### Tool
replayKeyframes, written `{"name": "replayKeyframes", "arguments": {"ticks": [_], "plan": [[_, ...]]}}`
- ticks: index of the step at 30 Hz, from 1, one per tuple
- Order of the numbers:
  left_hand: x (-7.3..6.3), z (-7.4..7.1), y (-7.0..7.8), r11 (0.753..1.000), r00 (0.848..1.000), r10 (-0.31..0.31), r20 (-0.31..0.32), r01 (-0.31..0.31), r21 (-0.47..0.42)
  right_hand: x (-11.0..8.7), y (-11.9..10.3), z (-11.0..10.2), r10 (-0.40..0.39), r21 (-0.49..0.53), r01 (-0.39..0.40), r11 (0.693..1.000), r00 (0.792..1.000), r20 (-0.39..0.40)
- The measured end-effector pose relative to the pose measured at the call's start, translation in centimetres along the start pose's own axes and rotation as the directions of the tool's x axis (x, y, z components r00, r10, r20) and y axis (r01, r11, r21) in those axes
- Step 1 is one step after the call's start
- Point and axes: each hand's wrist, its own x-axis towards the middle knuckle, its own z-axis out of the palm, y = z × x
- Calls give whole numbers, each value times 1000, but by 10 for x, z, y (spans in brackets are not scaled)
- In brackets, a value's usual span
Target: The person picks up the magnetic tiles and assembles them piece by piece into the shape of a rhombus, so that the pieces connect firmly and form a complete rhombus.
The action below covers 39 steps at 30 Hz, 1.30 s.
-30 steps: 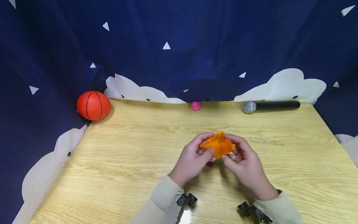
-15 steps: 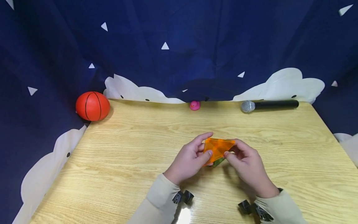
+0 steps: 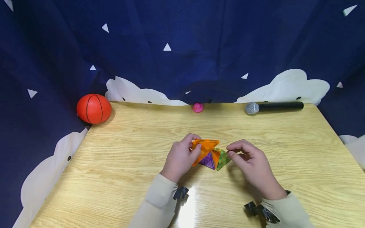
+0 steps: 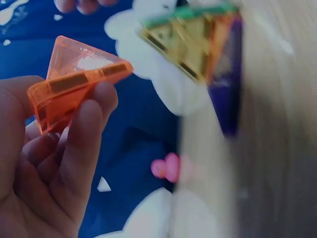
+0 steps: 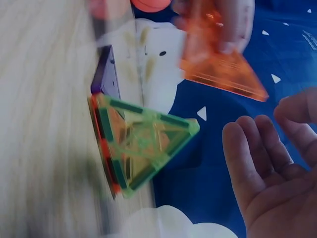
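Note:
My left hand (image 3: 179,160) pinches orange translucent triangular magnetic tiles (image 3: 207,145), thumb on the near face. In the left wrist view these orange tiles (image 4: 74,82) meet at an angle along a thick edge. Just below and to the right, a small pyramid-like cluster stands on the table, with a green triangular tile (image 3: 223,157), orange beside it and a purple tile (image 3: 208,161) at its left. A yellow face (image 4: 190,44) of the cluster also shows in the left wrist view. My right hand (image 3: 255,166) is beside the green tile, fingers loosely bent and holding nothing; the right wrist view shows its fingertips (image 5: 233,131) apart from the cluster.
Along the table's (image 3: 128,152) back edge are a pink rubber duck (image 3: 198,107) and a black microphone (image 3: 273,107) with a silver head. A red toy basketball (image 3: 94,108) sits at the back left corner. Behind hangs a dark blue curtain (image 3: 199,63) with white clouds.
The left hand has drawn the orange tiles left, uncovering the purple and green cluster. The right hand, earlier at the orange tiles' right edge, has let go and stays nearly in place.

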Motion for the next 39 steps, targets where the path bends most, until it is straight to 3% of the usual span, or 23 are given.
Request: {"name": "replayKeyframes", "arguments": {"ticks": [7,16,30,39], "plan": [[2,7,-16,993,998,-66,-1,65,96,2,2,-7,23,-6,-23,1000,999,-31],[3,13,-22,989,998,5,-65,4,150,3,0,-8,28,-7,-28,1000,999,-39],[3,18,-21,989,999,-5,-54,13,150,3,2,-9,33,-49,-35,998,998,-47],[2,19,-20,990,998,-30,-53,37,135,3,1,-9,18,-21,-19,1000,999,-46]]}}
